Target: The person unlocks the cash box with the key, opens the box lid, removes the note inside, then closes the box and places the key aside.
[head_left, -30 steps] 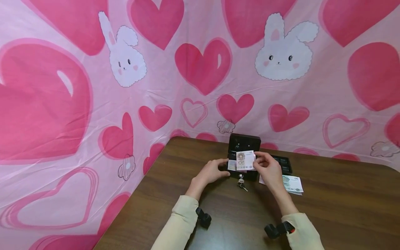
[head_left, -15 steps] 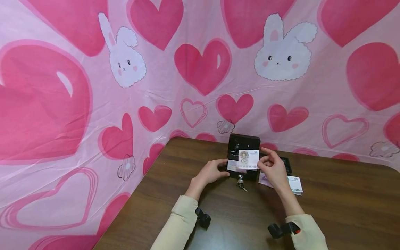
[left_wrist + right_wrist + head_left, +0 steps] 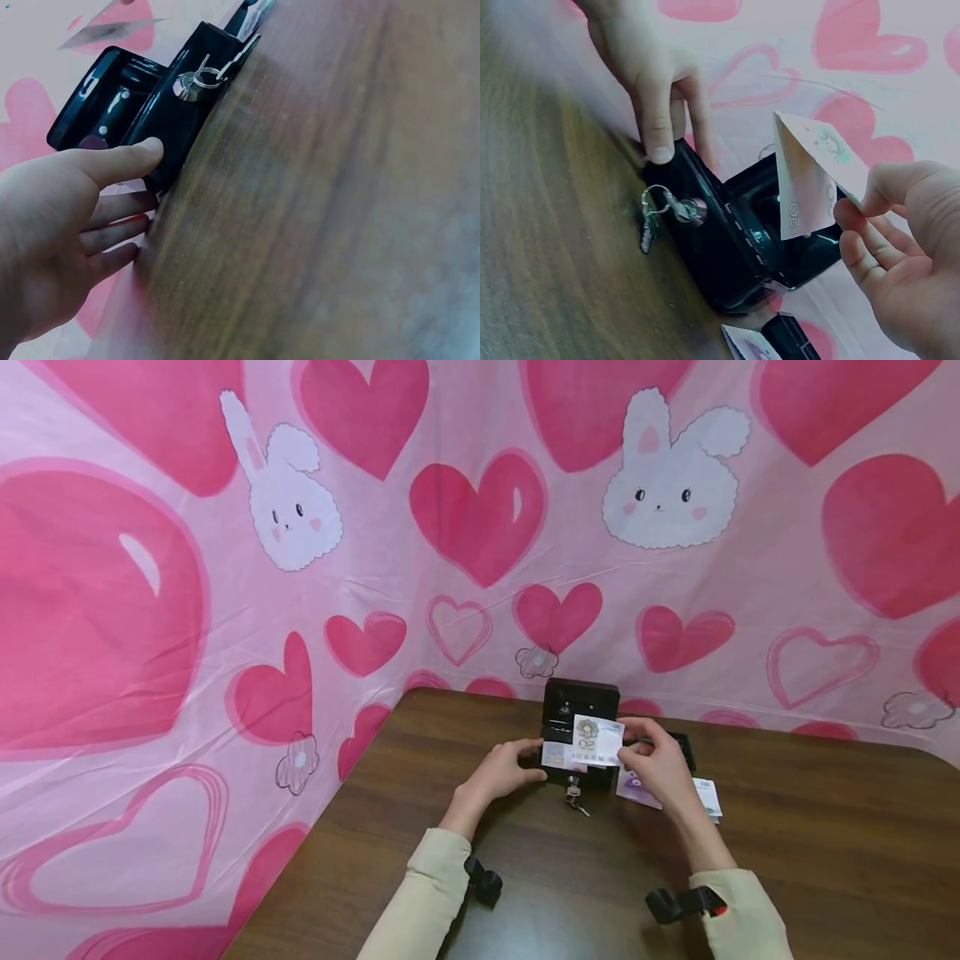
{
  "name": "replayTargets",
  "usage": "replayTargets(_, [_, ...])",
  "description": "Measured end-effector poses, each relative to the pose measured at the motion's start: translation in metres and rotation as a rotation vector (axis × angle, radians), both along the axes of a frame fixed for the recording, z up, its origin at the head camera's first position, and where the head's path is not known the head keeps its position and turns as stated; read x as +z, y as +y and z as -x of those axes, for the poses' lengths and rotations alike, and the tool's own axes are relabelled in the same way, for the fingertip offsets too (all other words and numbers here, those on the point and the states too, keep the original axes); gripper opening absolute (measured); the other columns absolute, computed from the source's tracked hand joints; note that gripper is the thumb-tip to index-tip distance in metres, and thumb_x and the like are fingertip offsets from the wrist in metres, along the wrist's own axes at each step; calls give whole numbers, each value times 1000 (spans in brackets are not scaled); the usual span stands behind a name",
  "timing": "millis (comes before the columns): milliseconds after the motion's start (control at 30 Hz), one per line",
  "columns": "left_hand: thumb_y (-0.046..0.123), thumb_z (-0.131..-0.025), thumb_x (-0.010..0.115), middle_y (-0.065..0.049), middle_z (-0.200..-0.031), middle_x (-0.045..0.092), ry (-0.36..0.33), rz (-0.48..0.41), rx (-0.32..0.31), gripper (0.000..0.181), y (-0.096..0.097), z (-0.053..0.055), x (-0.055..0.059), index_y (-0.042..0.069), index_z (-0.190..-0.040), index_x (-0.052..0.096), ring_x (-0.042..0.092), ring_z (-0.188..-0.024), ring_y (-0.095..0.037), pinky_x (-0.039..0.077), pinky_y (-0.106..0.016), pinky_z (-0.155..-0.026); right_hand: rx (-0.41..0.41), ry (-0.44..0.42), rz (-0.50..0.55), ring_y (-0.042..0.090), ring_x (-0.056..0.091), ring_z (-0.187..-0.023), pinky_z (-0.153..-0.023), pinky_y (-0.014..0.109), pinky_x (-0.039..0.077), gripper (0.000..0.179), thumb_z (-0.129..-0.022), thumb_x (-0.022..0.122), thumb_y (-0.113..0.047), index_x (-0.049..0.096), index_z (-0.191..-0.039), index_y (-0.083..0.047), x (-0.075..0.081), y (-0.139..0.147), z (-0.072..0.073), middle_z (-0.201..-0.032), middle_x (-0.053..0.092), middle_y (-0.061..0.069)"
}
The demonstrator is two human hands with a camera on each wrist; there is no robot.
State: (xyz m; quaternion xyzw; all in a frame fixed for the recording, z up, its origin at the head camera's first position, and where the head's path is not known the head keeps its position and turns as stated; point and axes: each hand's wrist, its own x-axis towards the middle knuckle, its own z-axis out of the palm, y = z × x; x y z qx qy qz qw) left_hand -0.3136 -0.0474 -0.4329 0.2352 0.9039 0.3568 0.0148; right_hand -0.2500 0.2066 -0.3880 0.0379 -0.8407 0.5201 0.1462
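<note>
Your right hand [image 3: 662, 768] pinches a folded banknote [image 3: 597, 740] between thumb and fingers, above the opened black box [image 3: 714, 251]. Your left hand [image 3: 501, 772] grips the box's left end, thumb pressed on the front, the other fingers along the side. Keys [image 3: 576, 807] hang from its lock (another note [image 3: 557, 756] shows inside), and a purple note [image 3: 636, 788] lies beside it on the table [image 3: 555, 877].

In the head view, we are losing part of the glossy black hinged box [image 3: 581, 696] behind the pale rectangular paper banknote [image 3: 597, 741], whose print we are finding too small to read. The person's bare right hand [image 3: 660, 762] is hiding part of the low black rectangular tray [image 3: 684, 750] from us. In the right wrist view, we are seeing that tray cut off below.
</note>
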Motion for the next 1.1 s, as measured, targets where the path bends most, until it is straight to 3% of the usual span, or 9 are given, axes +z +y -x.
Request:
replayTargets(100, [30, -87, 76, -6, -131, 67, 3, 1, 4, 59, 0, 0, -1, 18, -142, 57, 61, -123, -18, 46, -39, -108, 16, 11, 2, 3, 58, -69, -60, 28, 53, 43, -88, 62, -1, 56, -130, -3, 1, 4, 0, -108, 59, 18])
replayTargets(367, [31, -87, 77, -5, -130, 67, 7, 4, 2, 59, 1, 2, -2, 19, -141, 57, 61, -122, -17, 46, -38, -107, 127, 58, 36, 11, 59, -59, -53, 33, 55, 40, -89, 61, 4, 56, -129, 5, 5, 15, -3, -84, 60, 13])
replayTargets(533, [31, -87, 77, -6, -129, 68, 11, 3, 4, 59, 2, 2, -2, 18, -141, 57, 62, -122, -18, 46, -38, -107, 173, 63, 20, 14, 60, -61, -56, 39, 58, 42, -92, 63, -1, 56, -133, 1, 10, 24, -5, -86, 61, 18])
replayTargets(833, [31, -87, 76, -7, -130, 67, -4, -8, 6, 59, 3, 3, -2, 18, -141, 57, 61, -123, -19, 46, -39, -107, 212, -6, 7, 21, 68, -64, -59, 37, 60, 42, -95, 67, -16, 58, -132, 1, 12, 46, -7, -85, 66, 13])
replayTargets(1100, [31, -87, 76, -7, -130, 67, 1, -11, 1, 59, 3, 4, -3, 17, -141, 57, 61, -122, -20, 46, -41, -107, 245, -111, -50, 23, 72, -69, -63, 39, 61, 45, -96, 67, -19, 57, -134, 2, 14, 68, -12, -91, 69, 20])
